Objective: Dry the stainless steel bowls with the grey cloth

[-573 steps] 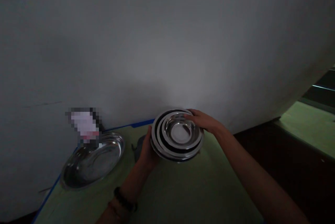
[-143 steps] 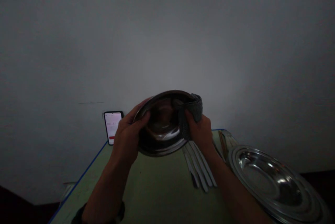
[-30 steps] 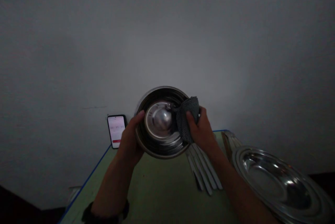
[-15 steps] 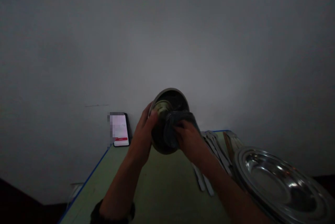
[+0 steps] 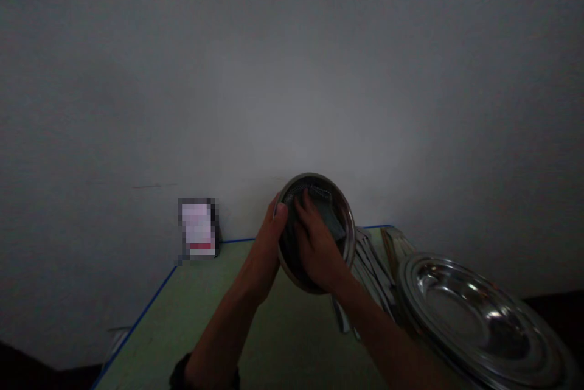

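A round metal bowl [image 5: 350, 238] is tilted up above the table, its open side facing me. My left hand [image 5: 269, 244] is closed on its left rim, the thumb over the edge and the other fingers hidden behind. Inside the bowl lies a dark grey cloth [image 5: 329, 212] with a mesh-like edge. My right hand [image 5: 317, 247] reaches in and holds the cloth against the inner wall, some fingers extended over it. Part of the cloth is hidden under that hand.
A phone [image 5: 198, 229], partly pixelated, leans on the wall at the table's back left. Several metal utensils [image 5: 376, 268] lie right of the bowl. Wide shiny metal plates [image 5: 456, 311] are stacked at the right. Blue edging [image 5: 150, 297] borders the green table [image 5: 201, 305].
The bowl has turned more toward me and sits slightly lower and to the right in view. My right hand has moved deeper inside with the cloth, its fingers now more extended.
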`<state>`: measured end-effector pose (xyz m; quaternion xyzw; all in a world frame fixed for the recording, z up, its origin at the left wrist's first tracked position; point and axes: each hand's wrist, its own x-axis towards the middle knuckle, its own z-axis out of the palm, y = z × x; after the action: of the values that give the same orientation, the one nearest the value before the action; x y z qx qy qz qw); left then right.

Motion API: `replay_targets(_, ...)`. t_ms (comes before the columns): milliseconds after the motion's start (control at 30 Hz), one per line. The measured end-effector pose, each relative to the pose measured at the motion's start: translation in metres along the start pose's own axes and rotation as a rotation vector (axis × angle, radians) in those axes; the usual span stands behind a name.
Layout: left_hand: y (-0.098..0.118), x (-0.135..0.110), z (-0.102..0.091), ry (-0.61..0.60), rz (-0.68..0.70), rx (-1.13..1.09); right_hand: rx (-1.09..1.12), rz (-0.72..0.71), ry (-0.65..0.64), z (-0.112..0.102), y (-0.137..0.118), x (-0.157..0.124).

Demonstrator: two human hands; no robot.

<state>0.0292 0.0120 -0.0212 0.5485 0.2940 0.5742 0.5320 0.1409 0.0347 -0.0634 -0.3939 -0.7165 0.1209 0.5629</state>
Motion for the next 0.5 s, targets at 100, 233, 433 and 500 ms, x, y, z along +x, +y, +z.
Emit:
replay_targets(100,0.0,0.002,-0.003,-0.015,-0.103,-0.097,0.149,0.021,-0.103,-0.005,-0.02,0.001)
replay_targets(233,0.013,0.007,-0.007,0.151,-0.156,-0.208,0.331,-0.046,-0.381,-0.019,-0.044,0.006)
replay_targets(433,0.028,0.01,-0.009,0.402,0.097,-0.14,0.138,-0.053,-0.488,-0.037,-0.055,0.006)
replay_targets(500,0.029,0.011,-0.012,0.462,0.126,-0.14,-0.033,-0.063,-0.417,-0.035,-0.054,0.003)
